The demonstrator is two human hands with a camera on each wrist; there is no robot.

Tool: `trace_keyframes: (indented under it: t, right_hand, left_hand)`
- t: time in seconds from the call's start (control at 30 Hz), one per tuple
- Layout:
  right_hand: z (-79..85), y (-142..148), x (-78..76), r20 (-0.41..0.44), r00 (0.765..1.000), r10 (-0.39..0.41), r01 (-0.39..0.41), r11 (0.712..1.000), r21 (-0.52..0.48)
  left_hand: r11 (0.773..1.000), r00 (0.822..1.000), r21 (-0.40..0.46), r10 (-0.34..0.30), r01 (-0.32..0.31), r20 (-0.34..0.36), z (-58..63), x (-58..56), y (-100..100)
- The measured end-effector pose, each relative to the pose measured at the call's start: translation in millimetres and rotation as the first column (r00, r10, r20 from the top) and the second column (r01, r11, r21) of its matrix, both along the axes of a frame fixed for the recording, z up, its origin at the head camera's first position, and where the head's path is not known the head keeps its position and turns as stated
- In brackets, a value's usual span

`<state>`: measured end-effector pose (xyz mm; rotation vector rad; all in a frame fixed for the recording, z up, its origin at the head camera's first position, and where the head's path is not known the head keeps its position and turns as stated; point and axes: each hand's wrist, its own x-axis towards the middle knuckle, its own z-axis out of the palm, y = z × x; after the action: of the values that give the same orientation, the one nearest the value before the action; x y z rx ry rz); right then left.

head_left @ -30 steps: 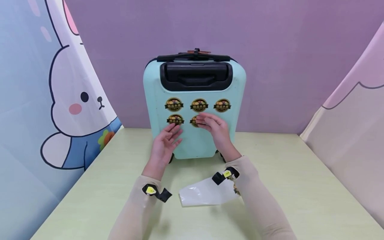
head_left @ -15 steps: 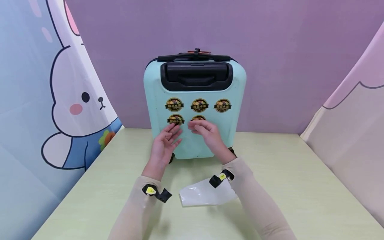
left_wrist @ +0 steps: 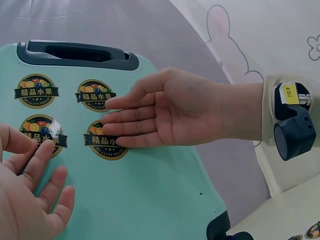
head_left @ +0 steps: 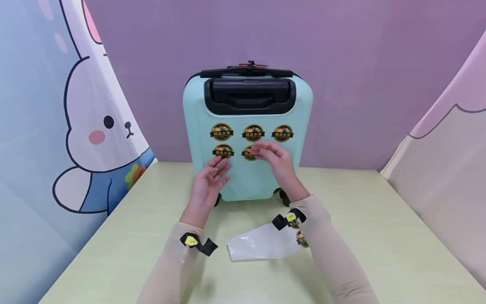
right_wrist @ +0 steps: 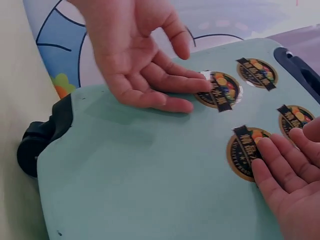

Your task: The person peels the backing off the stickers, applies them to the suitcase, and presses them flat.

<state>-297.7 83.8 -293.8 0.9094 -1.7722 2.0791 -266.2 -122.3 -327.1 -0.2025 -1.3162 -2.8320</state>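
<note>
A mint-green suitcase [head_left: 248, 183] stands upright, bearing round black-and-gold stickers printed with fruit, three above and two below. My left hand [head_left: 205, 185] has its fingertips at the lower left sticker [head_left: 223, 149], fingers relaxed and slightly bent. With fingers extended, my right hand [head_left: 279, 162] lies over part of the lower middle sticker [head_left: 247, 153]; the left wrist view shows the fingertips on that sticker's [left_wrist: 107, 152] right side. In the right wrist view, the left hand [right_wrist: 137, 70] has its fingertips at the edge of its sticker [right_wrist: 222, 90]. Neither hand grips anything.
On the pale table [head_left: 364, 219] in front of the suitcase lies a glossy white sheet [head_left: 256, 245]. More round stickers [head_left: 302, 240] are on its right end, partly hidden by my right sleeve. A purple backdrop [head_left: 360, 84] hangs behind, with a rabbit-printed curtain [head_left: 102, 156] at left.
My right hand moved down and left over the lower middle sticker, then back up and right, uncovering more of it and of the sheet's stickers. The left hand has stayed in place.
</note>
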Motion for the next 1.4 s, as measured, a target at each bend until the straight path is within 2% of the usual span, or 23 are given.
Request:
trace_keyframes:
  t: [0.2,0.4,0.63,0.9,1.03,1.4]
  right_hand:
    - [-0.7,8,-1.2,-0.042,0.999,0.002,-0.003,0.999,-0.035]
    - [-6.7,18,-2.9,-0.04,0.999,-0.02,0.018,0.998,-0.052]
    - [-16.0,27,1.6,-0.013,0.998,-0.065,0.065,0.998,-0.012]
    - [-34.1,44,8.1,0.052,0.993,-0.104,0.101,0.993,0.061]
    - [-44.6,56,10.6,0.081,0.99,-0.12,0.11,0.988,0.108]
    - [-67.0,79,20.1,0.142,0.976,-0.163,0.133,0.97,0.202]
  left_hand:
    - [1.0,1.0,0.003,-0.002,0.002,0.001,-0.2,0.1,0]
    - [1.0,1.0,-0.001,0.0,0.0,0.002,0.3,0.3,1]
    - [1.0,1.0,-0.016,-0.002,0.002,0.01,-4.1,0.0,3]
    - [0.999,0.999,-0.042,-0.016,0.017,0.038,-15.2,0.3,8]
    - [0.996,0.999,-0.09,-0.019,0.023,0.04,-21.7,0.3,15]
    - [0.982,0.994,-0.162,-0.093,0.102,0.063,-47.0,1.0,43]
